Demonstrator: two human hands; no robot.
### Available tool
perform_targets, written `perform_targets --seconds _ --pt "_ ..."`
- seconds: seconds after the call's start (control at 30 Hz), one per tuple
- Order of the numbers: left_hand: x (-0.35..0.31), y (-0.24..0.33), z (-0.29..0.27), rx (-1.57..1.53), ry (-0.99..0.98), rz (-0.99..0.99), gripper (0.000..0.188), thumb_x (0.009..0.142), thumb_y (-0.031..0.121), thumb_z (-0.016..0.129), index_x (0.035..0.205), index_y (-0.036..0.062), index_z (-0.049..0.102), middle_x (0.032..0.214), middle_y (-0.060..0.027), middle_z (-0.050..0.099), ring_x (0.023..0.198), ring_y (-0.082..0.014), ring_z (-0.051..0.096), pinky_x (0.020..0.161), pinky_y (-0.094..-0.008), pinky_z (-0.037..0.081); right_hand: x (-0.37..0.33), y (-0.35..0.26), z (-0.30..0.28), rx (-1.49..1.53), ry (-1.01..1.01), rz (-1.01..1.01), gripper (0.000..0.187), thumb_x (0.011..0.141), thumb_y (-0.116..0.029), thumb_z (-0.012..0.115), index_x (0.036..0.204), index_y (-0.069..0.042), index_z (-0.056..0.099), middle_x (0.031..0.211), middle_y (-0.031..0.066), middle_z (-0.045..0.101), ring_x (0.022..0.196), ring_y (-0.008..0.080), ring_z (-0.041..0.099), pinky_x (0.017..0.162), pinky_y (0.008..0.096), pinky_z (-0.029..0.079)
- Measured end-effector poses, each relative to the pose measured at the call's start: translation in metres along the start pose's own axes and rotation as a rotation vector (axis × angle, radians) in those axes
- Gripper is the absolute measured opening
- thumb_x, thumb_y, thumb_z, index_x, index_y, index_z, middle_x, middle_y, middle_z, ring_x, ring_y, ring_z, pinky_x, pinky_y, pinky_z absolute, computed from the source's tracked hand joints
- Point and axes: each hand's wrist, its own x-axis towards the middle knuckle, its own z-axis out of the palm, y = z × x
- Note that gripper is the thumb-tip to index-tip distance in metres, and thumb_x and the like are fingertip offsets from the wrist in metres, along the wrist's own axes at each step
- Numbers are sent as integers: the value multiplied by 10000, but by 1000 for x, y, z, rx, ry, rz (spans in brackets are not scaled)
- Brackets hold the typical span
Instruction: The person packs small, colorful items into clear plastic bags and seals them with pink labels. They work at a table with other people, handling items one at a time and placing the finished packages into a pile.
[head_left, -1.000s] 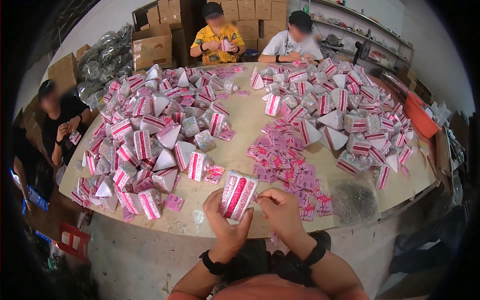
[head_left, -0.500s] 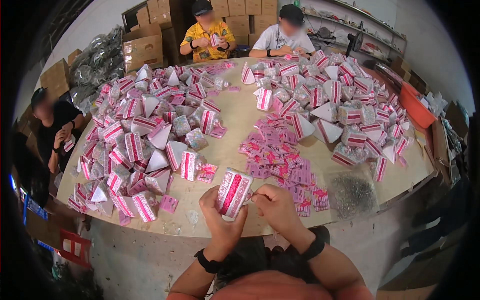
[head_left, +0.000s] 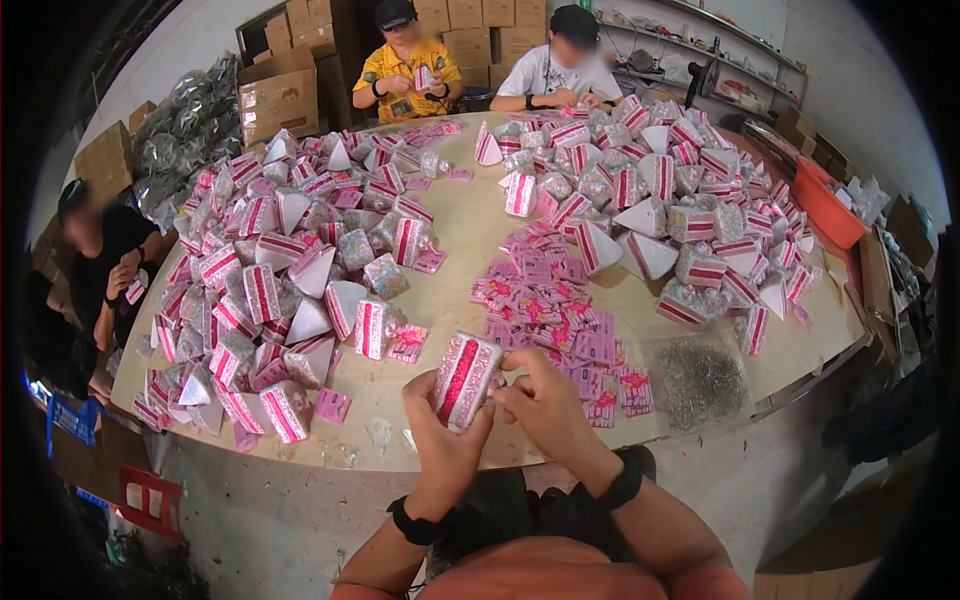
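A cake-slice-shaped toy (head_left: pixel 468 380), glittery pale pink with a deep pink stripe, is held upright just above the table's near edge. My left hand (head_left: pixel 447 447) wraps its fingers and thumb around its left side and bottom. My right hand (head_left: pixel 548 402) is closed at the toy's right edge, fingertips pinched together; what lies between them is too small to make out. Beyond my hands, pink printed cards (head_left: pixel 550 322) lie in a loose heap. A similar slice (head_left: pixel 372 330) stands just left of them, with a pink card (head_left: pixel 408 343) beside it.
Big piles of similar slices cover the table's left (head_left: pixel 262 290) and right (head_left: pixel 690 200). A clear bag of thin metal pieces (head_left: pixel 698 380) lies right of the cards. Two people sit across the table, another at the left. An orange bin (head_left: pixel 828 203) stands at the right edge.
My right hand has moved in closer against the slice, its forefinger now by the upper right corner. The slice has tilted slightly in my left hand. The whole view has shifted a little.
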Motion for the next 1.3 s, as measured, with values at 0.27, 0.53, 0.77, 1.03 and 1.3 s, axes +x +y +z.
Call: perform_targets --seconds 0.27,0.53,0.77,1.03,1.3 --pt "5 9 -1 -72 37 -194 568 651 58 715 1092 -26 367 974 -99 444 856 -157 502 750 -282 439 5 4 -15 460 -202 172 226 807 -74 558 998 -15 452 679 86 548 548 121 538 437 216 419" --pt "5 11 -1 -119 -13 -239 575 653 55 701 1107 -18 356 984 -105 462 886 -150 514 757 -278 454 4 5 -10 488 -152 127 212 784 -16 563 947 11 430 690 86 548 567 136 557 509 244 478" --pt "4 5 -4 -92 -10 -239 596 657 122 737 1092 -44 365 965 -133 489 858 -174 537 746 -291 458 6 12 -1 499 -104 115 181 799 -11 555 938 -4 440 685 66 538 568 116 535 506 218 456" --pt "62 -37 -41 -664 -54 -591 512 683 130 711 1057 -67 422 914 -123 557 825 -179 559 735 -295 463 2 17 -14 -19 69 -39 138 754 -79 586 859 -6 534 737 24 548 719 97 522 630 247 418" --pt "248 26 -188 -317 384 -209 515 796 416 558 1159 64 465 1130 -102 488 1085 -223 417 863 -499 343 -16 22 -22 143 -4 185 72 786 -59 559 817 6 565 695 40 573 628 93 544 573 219 425"
